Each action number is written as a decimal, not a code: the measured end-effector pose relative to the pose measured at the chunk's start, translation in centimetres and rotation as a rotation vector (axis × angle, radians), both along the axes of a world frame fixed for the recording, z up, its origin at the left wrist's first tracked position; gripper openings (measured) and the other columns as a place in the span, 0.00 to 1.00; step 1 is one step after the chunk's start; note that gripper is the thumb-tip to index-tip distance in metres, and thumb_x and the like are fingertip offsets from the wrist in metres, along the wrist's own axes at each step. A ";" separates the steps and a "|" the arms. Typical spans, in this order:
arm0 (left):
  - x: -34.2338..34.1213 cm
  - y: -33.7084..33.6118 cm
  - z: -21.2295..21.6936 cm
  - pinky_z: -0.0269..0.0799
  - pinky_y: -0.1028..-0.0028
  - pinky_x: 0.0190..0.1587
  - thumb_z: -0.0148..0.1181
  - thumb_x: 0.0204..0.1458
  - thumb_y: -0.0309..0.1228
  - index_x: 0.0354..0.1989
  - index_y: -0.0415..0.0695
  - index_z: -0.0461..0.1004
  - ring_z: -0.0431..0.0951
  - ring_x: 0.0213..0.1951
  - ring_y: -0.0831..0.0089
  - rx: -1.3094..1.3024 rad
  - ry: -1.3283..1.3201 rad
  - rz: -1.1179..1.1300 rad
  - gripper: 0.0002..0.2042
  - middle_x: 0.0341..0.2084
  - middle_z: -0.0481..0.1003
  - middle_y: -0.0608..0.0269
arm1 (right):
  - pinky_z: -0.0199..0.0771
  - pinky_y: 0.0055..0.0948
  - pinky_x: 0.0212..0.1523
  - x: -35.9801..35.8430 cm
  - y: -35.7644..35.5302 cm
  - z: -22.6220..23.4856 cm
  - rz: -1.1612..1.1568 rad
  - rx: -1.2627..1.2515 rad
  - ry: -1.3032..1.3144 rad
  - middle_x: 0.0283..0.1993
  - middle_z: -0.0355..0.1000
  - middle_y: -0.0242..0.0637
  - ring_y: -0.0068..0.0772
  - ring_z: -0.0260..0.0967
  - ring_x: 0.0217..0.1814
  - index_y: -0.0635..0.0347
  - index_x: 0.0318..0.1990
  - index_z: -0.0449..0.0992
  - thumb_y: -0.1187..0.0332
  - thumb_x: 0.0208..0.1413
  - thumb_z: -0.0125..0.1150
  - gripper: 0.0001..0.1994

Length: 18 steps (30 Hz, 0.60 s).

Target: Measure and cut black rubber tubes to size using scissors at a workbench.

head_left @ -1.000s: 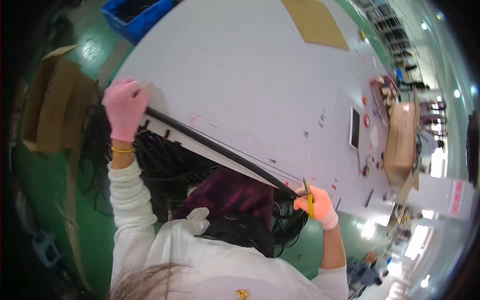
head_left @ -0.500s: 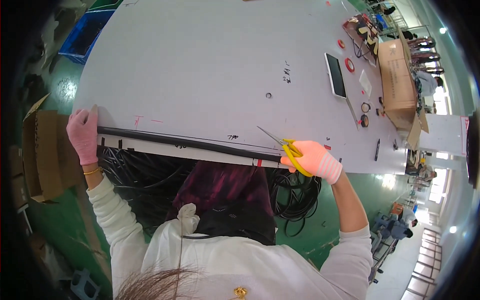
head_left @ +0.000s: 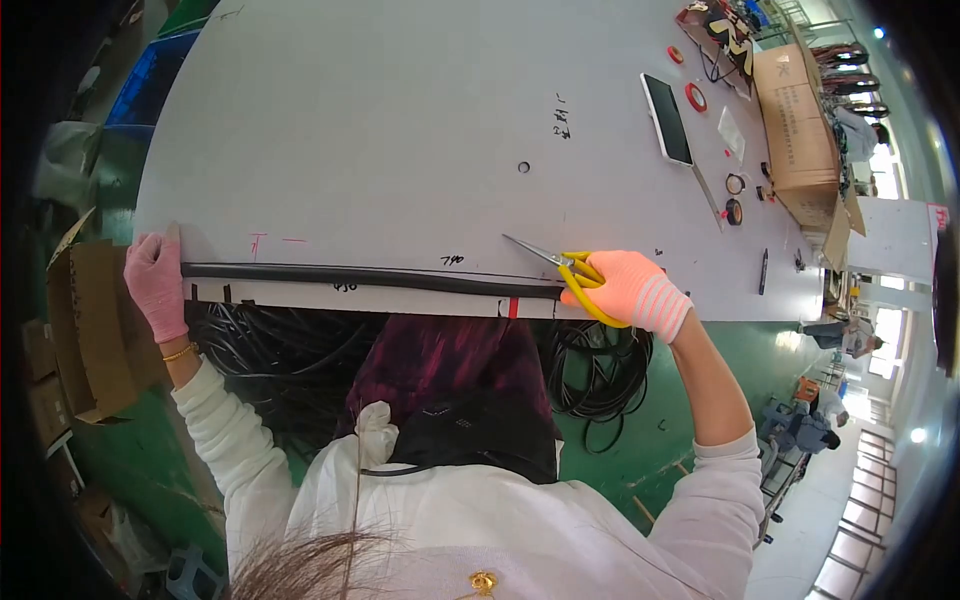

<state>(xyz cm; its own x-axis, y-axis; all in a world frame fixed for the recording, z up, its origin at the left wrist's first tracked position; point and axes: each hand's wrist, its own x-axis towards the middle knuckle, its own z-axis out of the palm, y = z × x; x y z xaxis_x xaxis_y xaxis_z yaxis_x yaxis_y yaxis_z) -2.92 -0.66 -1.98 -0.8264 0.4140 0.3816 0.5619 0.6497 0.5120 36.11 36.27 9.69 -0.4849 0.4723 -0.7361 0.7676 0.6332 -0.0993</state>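
A long black tube (head_left: 380, 278) lies along the table's near edge, beside a drawn line with handwritten marks. My left hand (head_left: 155, 285), in a pink glove, is closed at the tube's left end, by the table's left corner. My right hand (head_left: 635, 290), in an orange glove with a striped cuff, is closed around yellow-handled scissors (head_left: 578, 275) and at the tube's right end. The blades look together and point up and left over the table. My fingers hide both ends of the tube.
Black tubing coils (head_left: 600, 370) lie below the near edge. On the table's right are a tablet (head_left: 667, 118), a red tape roll (head_left: 696, 97), dark tape rolls (head_left: 734, 211), a pen (head_left: 764, 271) and a cardboard box (head_left: 797, 120). A small ring (head_left: 523, 167) lies mid-table. An open carton (head_left: 100, 330) stands left.
The black tube now lies straighter and more level along the line. Both hands keep their hold at its ends, and the view has shifted slightly.
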 end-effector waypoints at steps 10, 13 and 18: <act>0.2 0.2 0.5 0.62 0.70 0.35 0.63 0.56 0.30 0.22 0.34 0.59 0.60 0.29 0.69 -0.034 -0.010 0.018 0.19 0.19 0.58 0.61 | 0.79 0.35 0.46 -0.1 -0.2 -0.5 0.092 0.086 -0.023 0.45 0.81 0.37 0.43 0.79 0.45 0.50 0.54 0.79 0.46 0.56 0.61 0.24; 0.1 0.1 -0.1 0.62 0.70 0.35 0.63 0.56 0.29 0.21 0.34 0.59 0.60 0.29 0.69 -0.026 -0.024 0.044 0.19 0.20 0.58 0.61 | 0.79 0.34 0.45 0.1 -0.1 -0.9 0.085 0.089 -0.013 0.45 0.81 0.35 0.42 0.79 0.45 0.49 0.54 0.79 0.47 0.56 0.61 0.24; -0.4 -0.2 0.0 0.64 0.67 0.37 0.61 0.58 0.31 0.22 0.35 0.63 0.63 0.28 0.66 -0.085 0.002 0.036 0.17 0.21 0.62 0.57 | 0.78 0.34 0.43 0.3 0.3 -1.3 0.080 0.046 0.069 0.47 0.81 0.34 0.41 0.79 0.45 0.50 0.55 0.77 0.51 0.58 0.62 0.22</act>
<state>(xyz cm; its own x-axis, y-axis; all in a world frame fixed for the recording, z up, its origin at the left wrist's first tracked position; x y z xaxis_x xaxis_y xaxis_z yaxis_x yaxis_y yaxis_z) -3.32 -0.89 -1.96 -0.8405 0.4153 0.3479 0.5385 0.7107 0.4527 36.45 36.57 8.34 -0.5712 0.4630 -0.6777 0.7069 0.6972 -0.1195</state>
